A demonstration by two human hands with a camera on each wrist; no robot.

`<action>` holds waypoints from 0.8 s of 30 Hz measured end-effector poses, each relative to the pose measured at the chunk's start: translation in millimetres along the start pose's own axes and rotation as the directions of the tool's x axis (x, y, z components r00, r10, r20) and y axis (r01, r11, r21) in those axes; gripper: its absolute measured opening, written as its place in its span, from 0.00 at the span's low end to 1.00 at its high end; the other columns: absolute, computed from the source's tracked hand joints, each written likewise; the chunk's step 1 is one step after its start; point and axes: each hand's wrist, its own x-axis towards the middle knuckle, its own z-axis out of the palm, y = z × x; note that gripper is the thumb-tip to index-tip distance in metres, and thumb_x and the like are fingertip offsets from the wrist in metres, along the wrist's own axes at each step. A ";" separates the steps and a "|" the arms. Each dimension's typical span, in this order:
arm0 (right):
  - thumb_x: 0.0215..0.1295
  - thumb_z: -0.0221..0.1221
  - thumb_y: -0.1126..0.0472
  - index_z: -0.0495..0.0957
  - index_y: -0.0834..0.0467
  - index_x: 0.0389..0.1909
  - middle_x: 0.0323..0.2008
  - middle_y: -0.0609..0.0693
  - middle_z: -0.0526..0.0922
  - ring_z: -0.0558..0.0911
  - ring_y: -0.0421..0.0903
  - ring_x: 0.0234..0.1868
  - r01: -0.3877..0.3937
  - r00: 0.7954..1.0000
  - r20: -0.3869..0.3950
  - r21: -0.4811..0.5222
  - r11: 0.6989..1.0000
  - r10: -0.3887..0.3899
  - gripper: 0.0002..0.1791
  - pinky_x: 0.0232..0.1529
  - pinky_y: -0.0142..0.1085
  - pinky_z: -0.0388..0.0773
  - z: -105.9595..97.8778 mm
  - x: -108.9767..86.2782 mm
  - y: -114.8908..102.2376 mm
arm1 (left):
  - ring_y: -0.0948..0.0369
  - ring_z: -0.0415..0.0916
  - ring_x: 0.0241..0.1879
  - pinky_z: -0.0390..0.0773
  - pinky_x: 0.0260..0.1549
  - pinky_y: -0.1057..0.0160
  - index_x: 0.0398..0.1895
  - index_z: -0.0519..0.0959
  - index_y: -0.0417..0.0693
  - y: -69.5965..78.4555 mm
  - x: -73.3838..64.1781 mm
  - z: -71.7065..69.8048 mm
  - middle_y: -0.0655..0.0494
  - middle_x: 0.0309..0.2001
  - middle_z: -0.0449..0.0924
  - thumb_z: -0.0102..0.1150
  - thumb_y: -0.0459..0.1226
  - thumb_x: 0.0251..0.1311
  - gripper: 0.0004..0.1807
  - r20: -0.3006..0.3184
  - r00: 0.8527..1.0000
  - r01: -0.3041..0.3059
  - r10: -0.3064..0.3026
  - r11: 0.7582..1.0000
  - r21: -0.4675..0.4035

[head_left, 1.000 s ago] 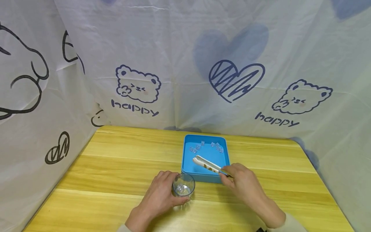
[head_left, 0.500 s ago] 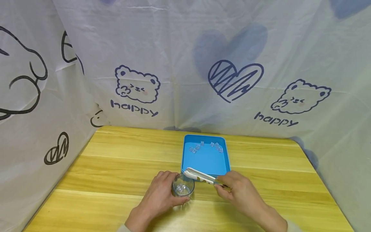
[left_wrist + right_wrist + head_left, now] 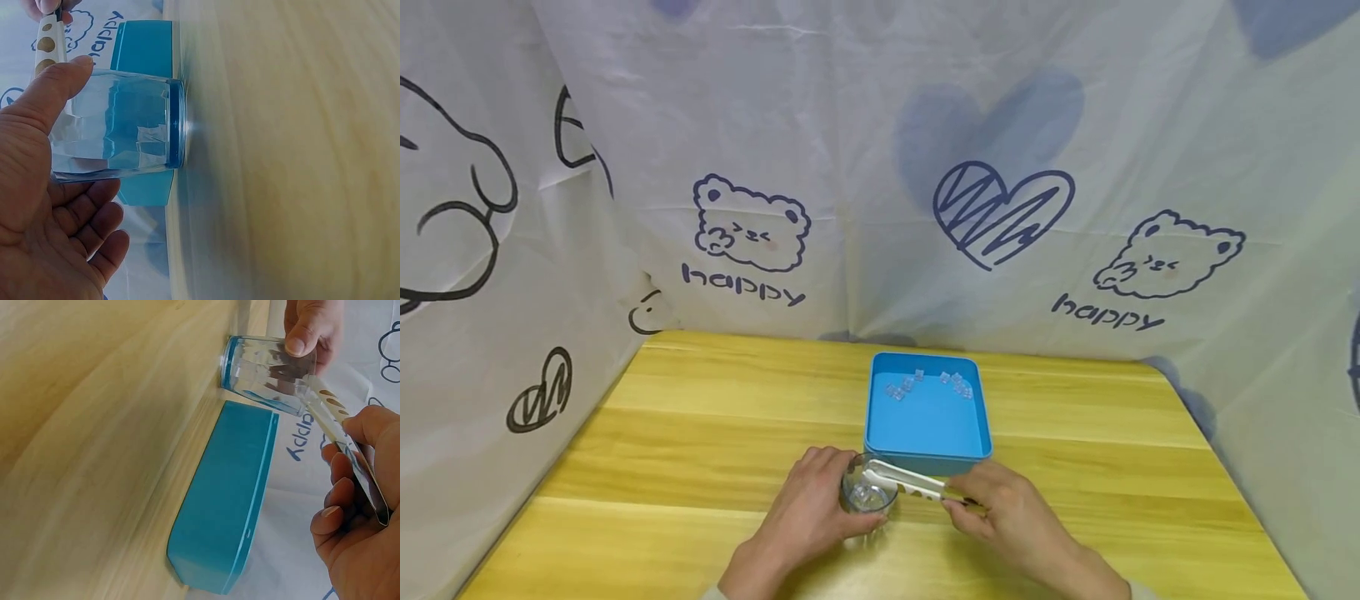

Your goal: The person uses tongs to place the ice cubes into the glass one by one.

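Note:
My left hand (image 3: 808, 500) holds a clear drinking glass (image 3: 880, 507) upright on the table, thumb and fingers round its upper part. A few clear cubes (image 3: 151, 134) lie at the bottom of the glass. My right hand (image 3: 1007, 508) grips a pair of tongs (image 3: 917, 482), white with brown-gold spots on their arms. The tong tips are over the glass's mouth, inside its rim in the head view; I cannot tell whether they hold a cube. In the right wrist view the tongs (image 3: 336, 409) slant down to the glass rim, pinched between thumb and fingers.
Just behind the glass stands a shallow blue box (image 3: 928, 429). Several clear cubes (image 3: 908, 385) lie toward its far side, in two loose groups. The wood-grain table (image 3: 700, 417) meets a white printed cloth (image 3: 880, 208) at the back and sides.
My right hand has brought the tongs from over the blue box toward me and left, down to the glass's mouth. The left hand stays on the glass. The head view has shifted slightly.

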 end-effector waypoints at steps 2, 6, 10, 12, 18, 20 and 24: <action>0.64 0.73 0.62 0.86 0.53 0.38 0.30 0.36 0.79 0.71 0.30 0.31 0.010 1.000 -0.007 -0.001 1.000 -0.010 0.05 0.30 0.17 0.69 1.1 -0.8 0.8 | 0.59 0.73 0.50 0.77 0.56 0.52 0.59 0.81 0.43 -0.4 -0.5 0.5 0.55 0.50 0.83 0.82 0.59 0.44 0.43 0.001 1.000 0.003 -0.003 1.000 0.005; 0.66 0.72 0.60 0.86 0.53 0.39 0.30 0.36 0.79 0.70 0.30 0.31 0.015 1.000 -0.005 -0.006 1.000 -0.015 0.04 0.30 0.16 0.68 1.9 -1.6 1.8 | 0.59 0.74 0.50 0.77 0.57 0.52 0.59 0.81 0.44 -0.4 -0.8 0.6 0.56 0.50 0.83 0.82 0.60 0.44 0.43 0.003 1.000 0.005 -0.005 1.000 0.010; 0.67 0.71 0.59 0.86 0.53 0.39 0.30 0.36 0.78 0.69 0.28 0.32 0.009 1.000 0.001 -0.021 1.000 -0.009 0.04 0.30 0.17 0.68 1.7 -2.5 1.7 | 0.59 0.73 0.50 0.77 0.57 0.51 0.59 0.81 0.44 -0.3 -0.6 0.3 0.56 0.50 0.83 0.82 0.59 0.45 0.42 0.008 1.000 0.004 -0.004 1.000 0.001; 0.67 0.71 0.59 0.86 0.52 0.39 0.29 0.35 0.77 0.68 0.28 0.32 -0.002 1.000 0.004 -0.029 1.000 0.002 0.04 0.30 0.17 0.67 2.0 -3.1 1.4 | 0.59 0.74 0.50 0.77 0.57 0.51 0.59 0.81 0.44 -0.5 -1.1 -0.1 0.56 0.50 0.83 0.82 0.59 0.45 0.42 0.011 1.000 0.004 -0.004 1.000 -0.007; 0.67 0.71 0.59 0.86 0.51 0.39 0.28 0.34 0.76 0.67 0.28 0.31 -0.012 1.000 0.001 -0.034 0.999 0.012 0.04 0.30 0.17 0.66 3.2 -4.8 1.9 | 0.59 0.74 0.50 0.77 0.56 0.50 0.59 0.81 0.42 -0.3 -2.1 -1.1 0.55 0.50 0.83 0.82 0.60 0.44 0.43 0.011 1.000 -0.004 0.004 1.000 -0.013; 0.67 0.71 0.59 0.86 0.51 0.39 0.28 0.34 0.76 0.67 0.28 0.31 -0.007 1.000 -0.005 -0.030 1.000 0.007 0.04 0.30 0.17 0.66 3.6 -5.2 2.3 | 0.59 0.74 0.50 0.77 0.56 0.50 0.59 0.81 0.43 -0.5 -2.2 -1.2 0.55 0.50 0.83 0.82 0.61 0.44 0.44 0.010 1.000 -0.006 0.006 1.000 -0.008; 0.67 0.71 0.59 0.86 0.51 0.40 0.28 0.34 0.75 0.67 0.28 0.31 -0.003 1.000 -0.012 -0.023 1.000 0.002 0.04 0.30 0.16 0.66 4.6 -5.5 3.2 | 0.59 0.74 0.50 0.77 0.56 0.50 0.59 0.81 0.43 -1.1 -1.2 -1.0 0.55 0.50 0.83 0.82 0.61 0.45 0.44 0.013 1.000 0.001 -0.001 1.000 -0.004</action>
